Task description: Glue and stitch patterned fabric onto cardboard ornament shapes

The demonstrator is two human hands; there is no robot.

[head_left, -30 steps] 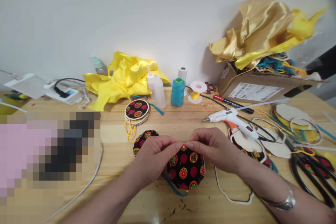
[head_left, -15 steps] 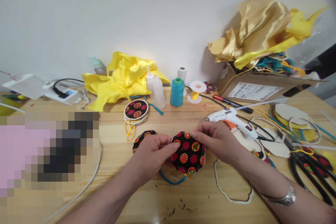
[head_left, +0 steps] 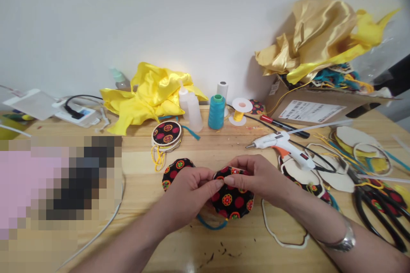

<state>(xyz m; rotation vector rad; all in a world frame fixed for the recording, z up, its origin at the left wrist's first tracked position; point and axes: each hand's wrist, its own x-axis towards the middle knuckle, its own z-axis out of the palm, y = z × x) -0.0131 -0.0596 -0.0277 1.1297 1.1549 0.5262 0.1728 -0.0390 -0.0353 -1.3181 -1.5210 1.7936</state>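
A black floral fabric piece [head_left: 232,198] with a scalloped edge is held over the table in both hands. My left hand [head_left: 192,187] pinches its upper left edge between thumb and fingers. On its top edge lie the thumb and fingers of my right hand [head_left: 256,177], close to the left thumb. A blue cord loop [head_left: 212,224] hangs from the lower edge. Partly behind my left hand lies a second floral piece [head_left: 177,169]. A pale wavy frame [head_left: 272,230] rests below my right forearm.
A glue gun [head_left: 275,140] lies right of centre, near black-handled scissors [head_left: 374,209]. Behind stand a blue thread spool [head_left: 217,112], white bottles [head_left: 194,111] and yellow cloth [head_left: 147,98]. A cardboard box [head_left: 307,102] is at the back right, a white cable [head_left: 105,226] at the left.
The held piece has moved slightly down and right. My right hand has shifted left and down along its edge, so both thumbs are closer together.
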